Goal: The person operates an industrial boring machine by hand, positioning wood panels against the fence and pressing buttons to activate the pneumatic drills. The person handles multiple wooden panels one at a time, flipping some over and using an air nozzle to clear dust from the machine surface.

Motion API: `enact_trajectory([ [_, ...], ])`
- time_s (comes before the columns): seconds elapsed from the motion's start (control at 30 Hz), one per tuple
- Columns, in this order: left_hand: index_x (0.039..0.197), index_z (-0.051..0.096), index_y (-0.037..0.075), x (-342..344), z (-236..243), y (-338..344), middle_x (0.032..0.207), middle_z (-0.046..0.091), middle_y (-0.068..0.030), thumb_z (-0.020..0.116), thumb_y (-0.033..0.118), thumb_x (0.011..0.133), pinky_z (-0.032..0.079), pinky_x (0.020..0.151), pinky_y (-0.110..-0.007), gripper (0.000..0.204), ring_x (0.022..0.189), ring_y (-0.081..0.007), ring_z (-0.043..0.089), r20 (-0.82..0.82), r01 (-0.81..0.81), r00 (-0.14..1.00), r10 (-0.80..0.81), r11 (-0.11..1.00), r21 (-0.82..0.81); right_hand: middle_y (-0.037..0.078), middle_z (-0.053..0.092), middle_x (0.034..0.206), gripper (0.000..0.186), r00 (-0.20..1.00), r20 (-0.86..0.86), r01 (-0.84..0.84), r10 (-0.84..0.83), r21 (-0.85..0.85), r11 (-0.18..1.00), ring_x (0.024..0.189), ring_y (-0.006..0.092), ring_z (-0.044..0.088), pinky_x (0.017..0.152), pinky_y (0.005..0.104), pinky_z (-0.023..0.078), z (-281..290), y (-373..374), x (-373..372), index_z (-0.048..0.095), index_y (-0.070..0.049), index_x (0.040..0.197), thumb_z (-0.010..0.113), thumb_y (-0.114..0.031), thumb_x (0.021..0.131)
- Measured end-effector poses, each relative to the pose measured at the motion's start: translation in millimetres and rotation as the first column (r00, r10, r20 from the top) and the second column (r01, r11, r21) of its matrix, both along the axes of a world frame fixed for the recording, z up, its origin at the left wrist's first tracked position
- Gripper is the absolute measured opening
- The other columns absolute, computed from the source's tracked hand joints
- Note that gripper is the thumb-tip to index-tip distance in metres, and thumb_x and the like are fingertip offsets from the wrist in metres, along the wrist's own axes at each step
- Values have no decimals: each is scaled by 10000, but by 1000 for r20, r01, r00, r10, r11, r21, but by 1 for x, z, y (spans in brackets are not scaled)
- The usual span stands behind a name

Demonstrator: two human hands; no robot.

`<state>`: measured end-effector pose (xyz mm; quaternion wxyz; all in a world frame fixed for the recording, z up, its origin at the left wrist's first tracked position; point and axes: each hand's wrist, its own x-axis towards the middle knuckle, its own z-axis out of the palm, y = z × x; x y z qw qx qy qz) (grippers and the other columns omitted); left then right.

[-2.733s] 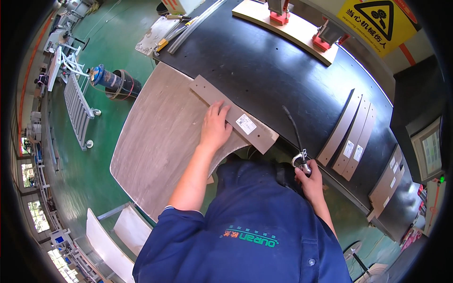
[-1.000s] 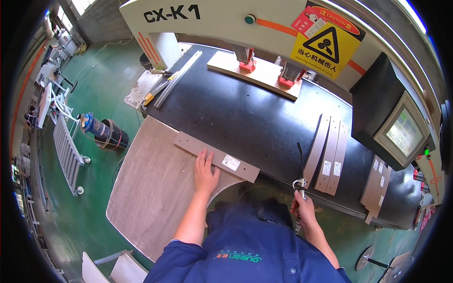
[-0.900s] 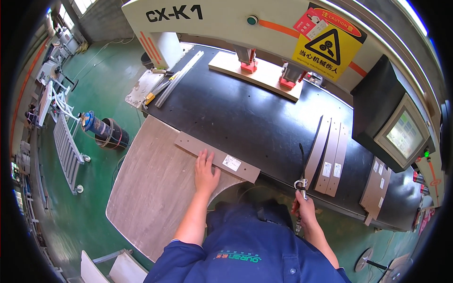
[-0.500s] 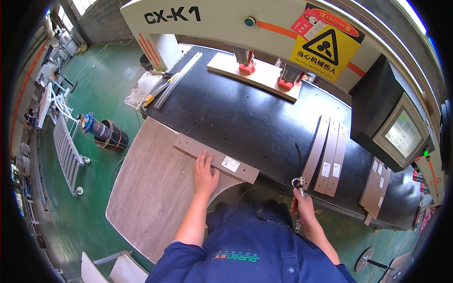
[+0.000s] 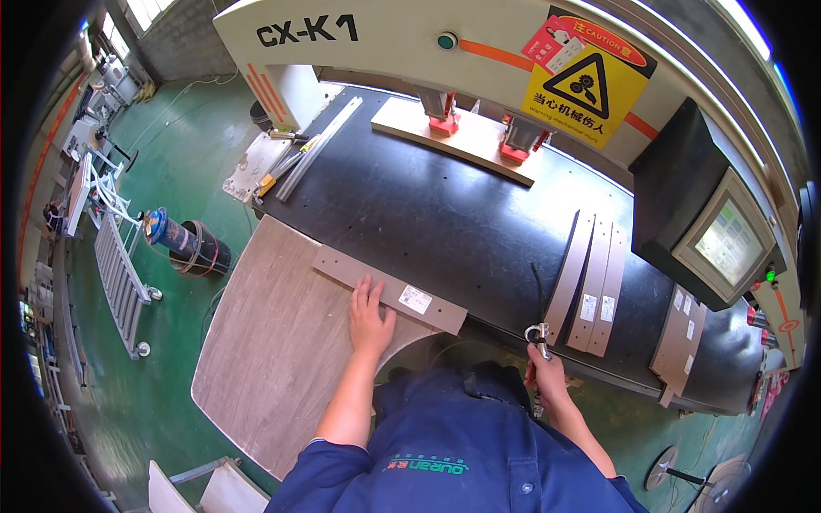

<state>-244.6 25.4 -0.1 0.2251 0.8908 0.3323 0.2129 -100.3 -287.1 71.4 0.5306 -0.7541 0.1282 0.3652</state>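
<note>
A narrow brown board point(image 5: 389, 289) with small holes and a white label lies slanted along the near edge of the black machine table, partly over a large wood-grain panel point(image 5: 274, 329). My left hand point(image 5: 371, 323) lies with fingers stretched out, its fingertips on the board's near edge, left of the label. At the table's near edge my right hand point(image 5: 548, 373) is closed round a silver air blow gun point(image 5: 536, 335) with a thin black nozzle pointing away from me. Part of the blow gun's grip is hidden by the fingers.
Right of the blow gun lie several narrow curved strips point(image 5: 590, 286) and more labelled pieces point(image 5: 678, 335). A screen console point(image 5: 727, 231) overhangs the right side. Red clamps point(image 5: 443, 125) press on a pale board point(image 5: 398, 121) at the back. Metal rods point(image 5: 321, 150) lie back left.
The whole view has shifted very slightly. Both hands, the brown board and the blow gun keep nearly the same places.
</note>
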Motion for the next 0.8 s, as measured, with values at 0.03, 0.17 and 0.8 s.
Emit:
enact_trajectory([
  [0.03, 1312, 500, 108, 0, 0, 0, 1453, 393, -124, 615, 137, 765, 267, 1125, -458, 560, 1372, -346, 308, 0, 1, 1000, -1, 1000, 0, 27, 502, 513, 382, 1000, 0, 1, -1, 0, 1000, 380, 125, 471, 373, 257, 362, 0, 0, 0, 500, -99, 690, 629, -385, 908],
  [0.17, 1309, 502, 106, 1, -1, 1, 1454, 393, -124, 609, 140, 769, 267, 1123, -465, 551, 1372, -348, 308, -4, 6, 1000, -6, 1000, -3, 22, 500, 513, 374, 998, 20, -51, 51, -27, 998, 390, 120, 474, 382, 254, 362, 0, 1, -2, 501, -101, 691, 621, -377, 914],
  [0.8, 1297, 508, 92, -1, -1, 0, 1440, 409, -135, 611, 134, 768, 271, 1121, -467, 541, 1365, -360, 319, 6, 3, 1000, -3, 1000, 10, 18, 513, 534, 377, 993, 16, -118, 118, -11, 993, 422, 107, 485, 408, 250, 384, 2, 1, -7, 515, -87, 664, 634, -346, 909],
])
